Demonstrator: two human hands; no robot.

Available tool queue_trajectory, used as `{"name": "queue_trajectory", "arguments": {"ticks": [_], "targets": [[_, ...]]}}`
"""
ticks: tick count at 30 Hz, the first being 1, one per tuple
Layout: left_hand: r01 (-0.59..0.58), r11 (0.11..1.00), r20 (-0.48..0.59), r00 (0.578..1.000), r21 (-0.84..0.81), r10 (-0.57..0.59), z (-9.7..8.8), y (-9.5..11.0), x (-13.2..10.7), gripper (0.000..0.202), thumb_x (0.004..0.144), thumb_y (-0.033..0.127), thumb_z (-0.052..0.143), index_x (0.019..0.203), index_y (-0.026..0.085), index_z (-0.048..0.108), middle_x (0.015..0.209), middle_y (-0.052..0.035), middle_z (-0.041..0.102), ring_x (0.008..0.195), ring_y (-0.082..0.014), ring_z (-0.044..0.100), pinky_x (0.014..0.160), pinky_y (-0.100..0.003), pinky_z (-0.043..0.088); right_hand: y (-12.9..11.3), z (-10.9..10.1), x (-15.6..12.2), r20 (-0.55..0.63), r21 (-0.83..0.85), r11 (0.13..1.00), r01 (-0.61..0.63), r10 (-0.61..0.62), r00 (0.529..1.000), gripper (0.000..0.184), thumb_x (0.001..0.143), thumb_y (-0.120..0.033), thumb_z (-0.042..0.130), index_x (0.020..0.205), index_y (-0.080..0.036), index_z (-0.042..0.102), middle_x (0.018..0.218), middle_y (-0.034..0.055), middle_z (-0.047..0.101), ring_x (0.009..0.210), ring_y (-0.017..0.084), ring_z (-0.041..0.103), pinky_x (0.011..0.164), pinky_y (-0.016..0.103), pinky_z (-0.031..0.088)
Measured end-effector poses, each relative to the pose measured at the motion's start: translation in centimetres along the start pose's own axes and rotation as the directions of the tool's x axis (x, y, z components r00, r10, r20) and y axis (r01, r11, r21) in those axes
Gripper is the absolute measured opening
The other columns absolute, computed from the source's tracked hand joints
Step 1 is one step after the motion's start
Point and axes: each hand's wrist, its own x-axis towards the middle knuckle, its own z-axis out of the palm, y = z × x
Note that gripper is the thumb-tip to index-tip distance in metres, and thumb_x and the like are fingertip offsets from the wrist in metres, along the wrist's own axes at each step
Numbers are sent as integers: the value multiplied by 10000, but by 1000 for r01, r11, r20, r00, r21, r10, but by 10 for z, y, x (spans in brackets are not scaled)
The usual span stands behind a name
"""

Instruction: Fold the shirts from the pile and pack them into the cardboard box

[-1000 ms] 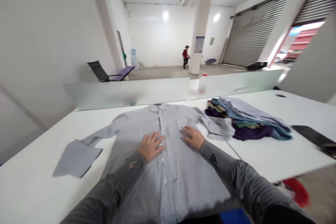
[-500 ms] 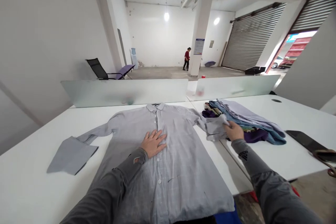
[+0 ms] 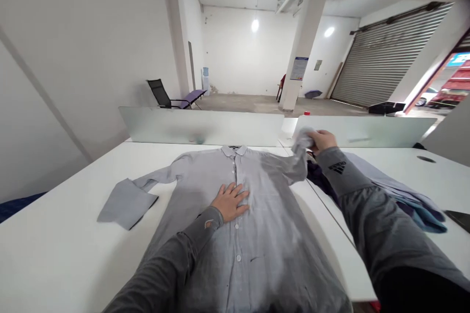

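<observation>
A light grey button-up shirt (image 3: 253, 225) lies face up on the white table (image 3: 66, 244), collar toward the far side. My left hand (image 3: 230, 201) rests flat on its chest, fingers spread, beside the button placket. My right hand (image 3: 320, 140) is raised above the table's far right and is closed on the cuff end of the shirt's right sleeve (image 3: 300, 156), which hangs lifted off the table. The shirt's left sleeve (image 3: 128, 199) lies stretched out to the left, its cuff folded flat.
A pile of folded clothes (image 3: 400, 193) in blue, lilac and purple sits right of the shirt, partly behind my right arm. A dark phone (image 3: 458, 219) lies at the far right edge. Frosted glass dividers (image 3: 201, 126) line the table's far side. A black chair (image 3: 161, 95) stands beyond.
My right hand left the shirt's chest, took hold of the right sleeve cuff by the clothes pile and lifted it up and back. My left hand stayed flat on the shirt. The view shifted left.
</observation>
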Motion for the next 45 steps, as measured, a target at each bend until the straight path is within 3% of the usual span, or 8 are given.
{"name": "queue_trajectory", "arguments": {"ticks": [5,10,15,19,22,30,38,45], "targets": [[-6,1000,-19,1000,-7,6,-3,0,-1,618,940,648,289,1479,350,336,1583,-27,272,1450,-335,197,1142,-621,146,-14,86,-31,178,20,996,-82,77,981,202,854,-335,611,850,-174,491,639,-5,574,538,145,627,543,310,551],[-5,999,-4,1000,-50,5,-6,2,-1,627,937,656,287,1481,348,325,1593,-20,242,1456,-343,167,1144,-632,113,35,104,-81,242,-227,974,6,51,969,147,806,-299,590,863,-163,601,789,64,636,806,219,668,747,384,547],[47,995,-111,992,-85,-56,-13,0,0,586,944,614,333,1401,263,440,1516,-72,384,1393,-297,312,1145,-522,236,87,114,-124,381,-384,904,186,-28,924,286,834,-372,574,1072,-232,651,1288,110,594,1257,305,464,1056,560,307],[484,869,-361,797,-99,-485,-27,-25,0,421,949,368,423,1282,132,526,1310,-159,538,1223,-267,481,1028,-386,400,113,118,-133,473,-588,728,353,-45,880,431,933,-451,417,1313,-278,527,1480,67,438,1373,300,326,1090,626,186],[634,773,-428,694,-16,-579,-38,-56,2,575,876,225,504,1430,125,389,1412,-188,440,1280,-326,419,1000,-428,420,120,120,-131,499,-692,587,421,-33,866,487,974,-474,306,1397,-280,449,1515,65,391,1380,286,322,1077,599,236],[438,882,-312,874,172,-373,-48,-106,46,526,862,106,470,1361,265,522,1368,-85,517,1133,-219,562,970,-310,463,118,121,-134,477,-726,538,429,-56,877,489,989,-452,268,1402,-262,446,1509,76,399,1356,277,347,1059,573,259],[395,870,-308,901,293,-306,-70,-114,37,399,902,82,419,1242,194,597,1444,-123,459,1376,-270,332,1138,-490,261,119,123,-132,483,-719,543,434,-59,874,502,981,-476,252,1405,-279,436,1515,67,394,1366,278,333,1054,581,260],[745,622,-337,665,241,-666,-84,-145,-49,345,887,101,412,1186,113,584,1204,-202,603,1183,-307,547,938,-465,451,136,129,-118,508,-694,551,463,-80,857,534,961,-517,231,1395,-281,435,1512,71,383,1354,302,330,1016,610,291]]}}
